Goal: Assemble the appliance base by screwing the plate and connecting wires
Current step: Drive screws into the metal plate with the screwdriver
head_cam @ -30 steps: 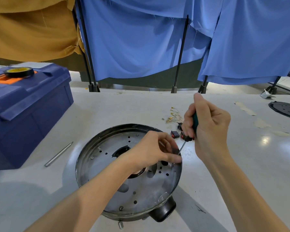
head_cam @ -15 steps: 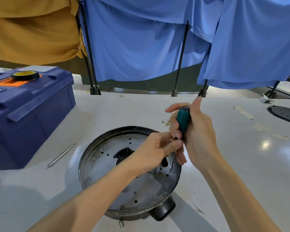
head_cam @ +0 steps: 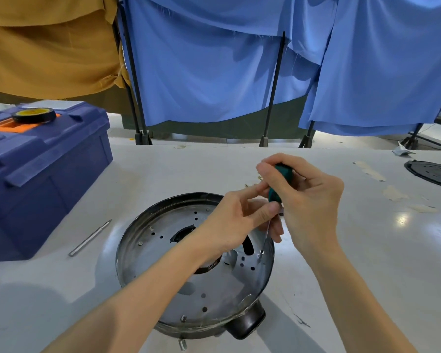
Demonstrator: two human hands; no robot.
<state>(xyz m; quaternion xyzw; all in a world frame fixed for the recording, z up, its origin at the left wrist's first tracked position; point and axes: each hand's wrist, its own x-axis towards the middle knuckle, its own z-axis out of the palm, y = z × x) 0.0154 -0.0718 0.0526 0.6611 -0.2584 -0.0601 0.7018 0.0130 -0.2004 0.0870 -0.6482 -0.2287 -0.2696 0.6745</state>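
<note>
A round metal appliance base [head_cam: 163,250] lies upside down on the white table, its perforated plate [head_cam: 214,296] facing up. My right hand [head_cam: 308,200] grips the green handle of a screwdriver [head_cam: 278,187], held nearly upright. Its thin shaft runs down to a screw [head_cam: 261,252] near the plate's right edge. My left hand [head_cam: 229,225] reaches over the plate and pinches the screwdriver just below the handle, thumb against it. The wires are hidden behind my hands.
A blue toolbox [head_cam: 41,174] with a tape roll [head_cam: 33,115] on top stands at the left. A metal rod [head_cam: 89,238] lies beside it. A black round part [head_cam: 433,173] sits at the far right. Blue and ochre cloths hang behind the table.
The screwdriver has come upright over the plate's right edge. My left hand rose from the plate to the tool's neck. The small parts behind are now covered by my hands.
</note>
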